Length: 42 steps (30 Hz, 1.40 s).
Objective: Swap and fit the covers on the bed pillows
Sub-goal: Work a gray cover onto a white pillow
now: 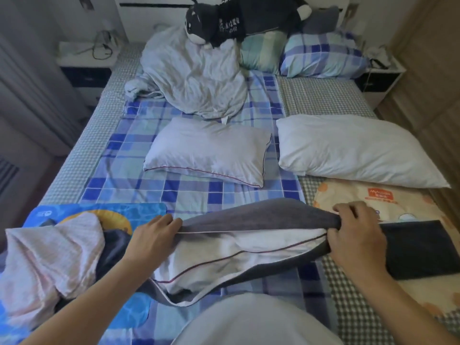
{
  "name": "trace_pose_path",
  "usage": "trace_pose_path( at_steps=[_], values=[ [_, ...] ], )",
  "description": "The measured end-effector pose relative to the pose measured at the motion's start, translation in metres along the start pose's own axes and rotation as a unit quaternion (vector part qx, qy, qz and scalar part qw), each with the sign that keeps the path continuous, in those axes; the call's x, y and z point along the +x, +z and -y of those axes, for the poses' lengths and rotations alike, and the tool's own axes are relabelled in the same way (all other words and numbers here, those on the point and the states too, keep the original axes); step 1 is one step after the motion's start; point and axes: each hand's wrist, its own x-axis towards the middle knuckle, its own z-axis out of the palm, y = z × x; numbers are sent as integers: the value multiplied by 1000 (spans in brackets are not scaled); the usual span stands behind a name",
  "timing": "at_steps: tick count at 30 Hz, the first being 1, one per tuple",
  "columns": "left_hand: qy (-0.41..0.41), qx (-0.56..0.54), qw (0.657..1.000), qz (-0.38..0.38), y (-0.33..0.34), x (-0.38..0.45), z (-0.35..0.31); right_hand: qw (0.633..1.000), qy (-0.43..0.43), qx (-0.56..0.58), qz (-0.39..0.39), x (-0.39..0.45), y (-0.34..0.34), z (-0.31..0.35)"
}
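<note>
A grey pillow cover (251, 215) lies across the near edge of the bed with its mouth open toward me. A white pillow with dark red piping (224, 260) sits partly inside it, its near corner sticking out. My left hand (151, 237) pinches the cover's upper edge at the left of the opening. My right hand (356, 235) grips the bunched grey cloth at the right end. Two bare white pillows lie further up the bed, one with red piping (209, 150) in the middle and a larger one (353, 148) to the right.
A crumpled pink checked cover (49, 255) lies at the near left on a blue printed mat (99, 212). A dark folded cloth (420, 247) and a peach printed mat (388, 197) lie at the right. A bundled quilt (194, 78), plush toy (239, 18) and covered pillows (321, 56) crowd the headboard.
</note>
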Motion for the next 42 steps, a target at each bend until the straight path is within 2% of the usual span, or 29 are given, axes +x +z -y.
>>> trace_pose_path(
  at_steps=[2, 3, 4, 6, 7, 8, 9, 10, 11, 12, 13, 14, 15, 18, 19, 21, 23, 24, 25, 27, 28, 29, 30, 32, 37, 38, 39, 40, 42],
  values=[
    [-88, 14, 994, 64, -8, 9, 1, 990, 123, 21, 65, 26, -4, 11],
    [-106, 6, 993, 55, -15, 17, 0, 980, 153, 84, 95, 39, -8, 21],
    [-119, -8, 992, 27, -22, 28, -1, 973, 159, 149, 76, 48, -12, 28],
    [-131, -41, 990, -28, -42, 47, -5, 952, 165, 258, -23, 51, -32, 46],
    [-121, -55, 989, -60, -48, 52, -7, 934, 148, 306, -107, 45, -47, 56],
    [-104, -62, 989, -83, -53, 55, -9, 926, 124, 314, -171, 43, -53, 66],
    [-92, -64, 991, -73, -57, 56, -13, 927, 121, 298, -191, 45, -49, 74],
    [-83, -65, 993, -58, -56, 59, -15, 945, 102, 280, -137, 52, -48, 80],
    [-86, -61, 994, -31, -55, 63, -15, 953, 104, 282, -48, 64, -44, 74],
    [-103, -58, 993, -6, -53, 67, -12, 941, 148, 305, 16, 81, -42, 64],
    [-128, -55, 990, 0, -56, 69, -7, 927, 185, 323, 40, 97, -43, 60],
    [-148, -55, 987, -9, -58, 70, 1, 921, 196, 335, 5, 98, -54, 58],
    [-163, -53, 985, -28, -60, 70, 10, 908, 207, 359, -64, 87, -66, 61],
    [-176, -68, 979, -73, -77, 76, 22, 918, 164, 346, -108, 59, -81, 78],
    [-162, -57, 983, -68, -84, 81, 20, 923, 148, 338, -109, 63, -77, 78],
    [-151, -23, 988, -26, -94, 87, 15, 955, 132, 262, -50, 82, -80, 72],
    [-152, -4, 988, 23, -93, 89, 20, 961, 132, 243, -27, 86, -87, 60],
    [-162, 3, 987, 23, -91, 88, 21, 960, 132, 245, -26, 78, -90, 59],
    [-167, 4, 986, -7, -87, 88, 18, 961, 130, 245, -20, 69, -91, 58],
    [-111, -67, 985, -113, -79, 92, -13, 955, 134, 265, 14, 58, -86, 63],
    [-45, -154, 976, -148, -75, 93, -43, 947, 151, 283, 33, 58, -84, 66],
    [29, -257, 954, -151, -74, 91, -79, 933, 171, 312, 59, 59, -78, 69],
    [89, -341, 928, -119, -71, 87, -116, 919, 191, 335, 82, 58, -73, 72],
    [175, -404, 896, -54, -66, 80, -170, 907, 211, 351, 100, 49, -59, 78],
    [270, -484, 832, 14, -66, 88, -200, 905, 244, 339, 82, 38, -45, 64],
    [284, -481, 829, 29, -63, 88, -207, 904, 252, 336, 73, 38, -45, 64],
    [286, -444, 847, 50, -60, 88, -217, 910, 251, 322, 72, 36, -42, 66],
    [277, -378, 880, 73, -53, 90, -226, 918, 239, 308, 79, 31, -38, 71],
    [260, -213, 935, 117, -42, 100, -237, 923, 224, 298, 97, 22, -31, 80]
  ],
)
